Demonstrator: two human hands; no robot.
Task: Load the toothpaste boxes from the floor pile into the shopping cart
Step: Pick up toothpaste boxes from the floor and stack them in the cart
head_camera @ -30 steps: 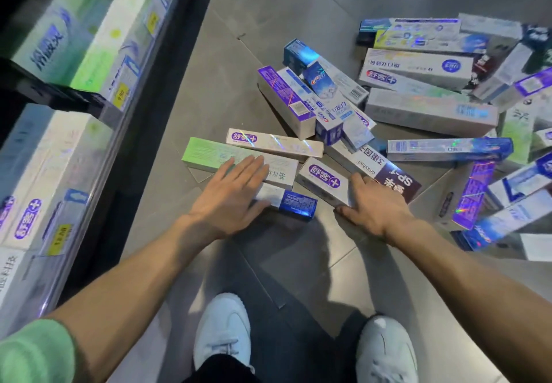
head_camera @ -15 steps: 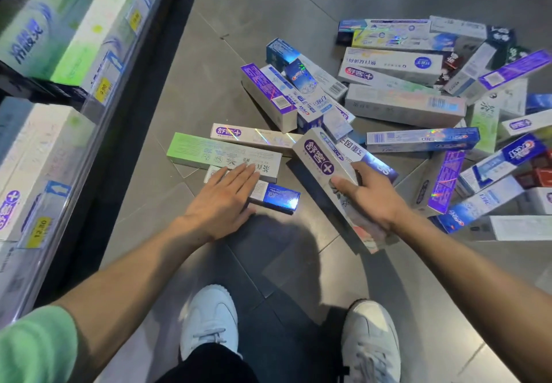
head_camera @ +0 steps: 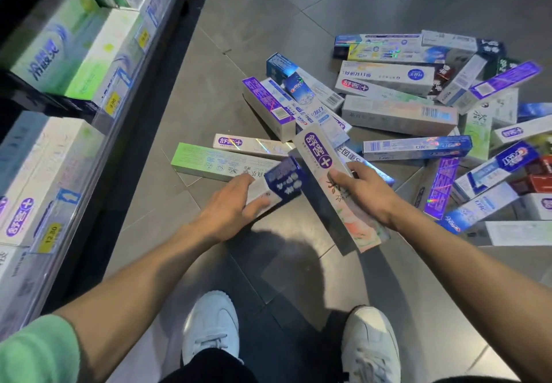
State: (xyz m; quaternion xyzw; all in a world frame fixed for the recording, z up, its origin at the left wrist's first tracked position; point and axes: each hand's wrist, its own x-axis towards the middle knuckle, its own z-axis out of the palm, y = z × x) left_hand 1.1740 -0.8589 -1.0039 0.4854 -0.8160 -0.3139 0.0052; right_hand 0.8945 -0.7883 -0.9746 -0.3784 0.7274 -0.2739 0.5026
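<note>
At the left, store shelves [head_camera: 89, 89] hold rows of boxed toothpaste behind yellow price tags. The left hand [head_camera: 227, 209], which lay flat half a second ago, now grips a small blue-ended box [head_camera: 280, 182] lifted off the floor. The right hand [head_camera: 364, 191] holds a long white box with a purple logo [head_camera: 328, 179], raised higher than before. The toothpaste pile [head_camera: 418, 119] sprawls on the grey floor [head_camera: 268, 9], far right.

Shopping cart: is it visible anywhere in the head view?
No, only the floor pile, store shelves and both hands holding boxes show.
</note>
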